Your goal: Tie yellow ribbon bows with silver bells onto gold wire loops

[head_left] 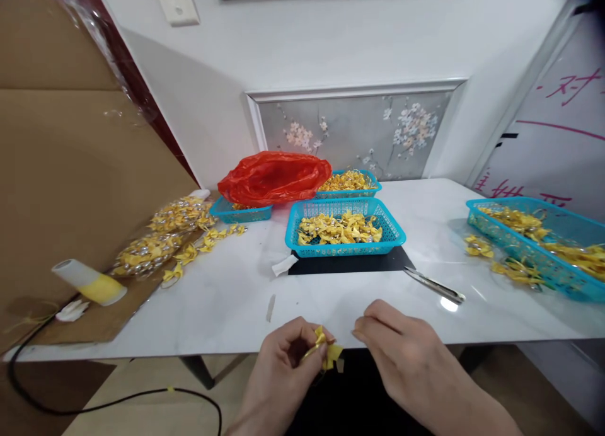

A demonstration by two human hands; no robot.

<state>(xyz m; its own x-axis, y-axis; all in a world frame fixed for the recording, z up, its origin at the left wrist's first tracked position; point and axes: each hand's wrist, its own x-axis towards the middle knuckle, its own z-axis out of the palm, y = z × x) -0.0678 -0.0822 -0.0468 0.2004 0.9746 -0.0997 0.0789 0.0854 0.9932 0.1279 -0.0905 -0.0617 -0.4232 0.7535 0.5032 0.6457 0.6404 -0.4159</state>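
Note:
Near the table's front edge, my left hand (286,363) pinches a small yellow ribbon bow (333,354) between thumb and forefinger. A short pale tab hangs below the bow. To the right, apart from it, is my right hand (409,351), its fingertips pressed together; whatever they hold, if anything, is hidden. Straight ahead, a blue plastic basket (347,252) carries a heap of yellow bows (338,228) with shiny bits among them. It sits on a black mat (350,264). A slim pointed metal tool (435,285) lies to the mat's right.
Behind stand more blue baskets, one partly under a red plastic bag (274,179). Another blue basket (558,253) is at the right, with loose bows (517,271) beside it. Bagged bows (149,253) and a yellow-white cone (89,283) are at the left. A black cable (127,395) hangs below.

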